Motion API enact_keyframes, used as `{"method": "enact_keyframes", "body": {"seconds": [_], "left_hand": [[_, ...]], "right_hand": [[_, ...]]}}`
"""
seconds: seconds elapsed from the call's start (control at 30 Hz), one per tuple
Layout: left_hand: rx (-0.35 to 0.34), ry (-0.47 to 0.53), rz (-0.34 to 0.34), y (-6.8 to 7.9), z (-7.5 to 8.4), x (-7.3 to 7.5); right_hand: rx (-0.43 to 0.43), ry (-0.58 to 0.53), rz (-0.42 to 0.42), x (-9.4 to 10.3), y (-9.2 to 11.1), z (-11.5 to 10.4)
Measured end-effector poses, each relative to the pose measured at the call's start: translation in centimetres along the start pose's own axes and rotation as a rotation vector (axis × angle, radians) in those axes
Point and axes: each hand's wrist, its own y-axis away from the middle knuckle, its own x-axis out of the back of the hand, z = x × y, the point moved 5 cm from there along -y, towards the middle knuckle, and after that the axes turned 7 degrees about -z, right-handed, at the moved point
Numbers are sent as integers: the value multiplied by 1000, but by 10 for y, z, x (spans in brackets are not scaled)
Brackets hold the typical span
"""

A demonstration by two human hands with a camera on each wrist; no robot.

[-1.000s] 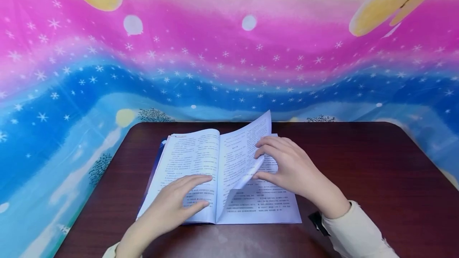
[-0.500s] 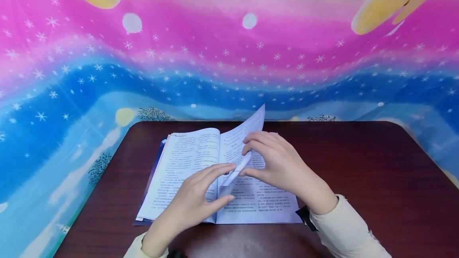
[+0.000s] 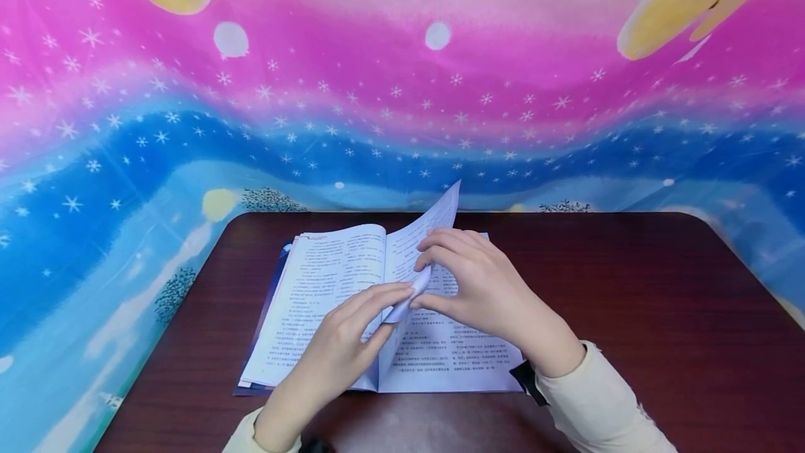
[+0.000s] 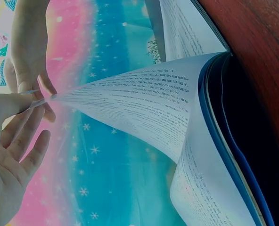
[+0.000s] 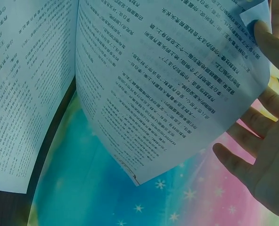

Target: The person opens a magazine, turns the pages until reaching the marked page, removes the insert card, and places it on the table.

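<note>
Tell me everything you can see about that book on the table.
The book lies open on the dark reddish-brown table. Its white, thin-looking paper pages carry rows of small dark print, and a dark blue cover edge shows along the left side. The left side lies fairly flat, bulging near the spine. On the right, one page is raised and curled above printed paper beneath. The left hand pinches that page near its corner; the right hand grips its edge.

head: above, forward-down, farther | wrists: close, towards backdrop (image 4: 102, 183) | wrists share: curved page (image 5: 177, 94)
</note>
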Motion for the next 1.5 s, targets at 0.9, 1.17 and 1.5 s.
{"method": "enact_keyframes", "body": {"seconds": [0.9, 1.17, 1.5], "left_hand": [[167, -140, 78, 41, -26, 31], [209, -191, 97, 57, -36, 42], [298, -304, 132, 76, -44, 52]], "right_hand": [[-18, -21, 64, 5, 42, 11], [-57, 3, 41, -2, 58, 23], [-100, 7, -16, -11, 76, 37]]}}
